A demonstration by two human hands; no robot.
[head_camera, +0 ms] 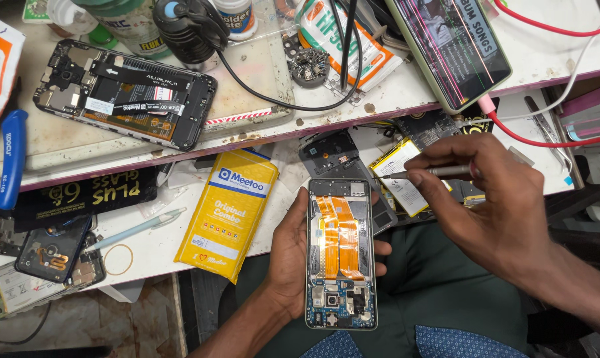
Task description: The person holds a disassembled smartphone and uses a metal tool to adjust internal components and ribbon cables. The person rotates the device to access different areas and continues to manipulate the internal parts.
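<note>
Opened phone held over the lap, tool poised at its top edge.

Left hand has its grip clamped around the backless smartphone with orange flex ribbons; right hand pinches a slim metal pick. Judged mid-disassembly; next calls for steady, precise tip placement.

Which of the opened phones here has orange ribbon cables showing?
The opened phone held in the left hand, over the lap. Two orange ribbon cables run down its middle. The opened phone on the upper shelf shows black parts instead.
</note>
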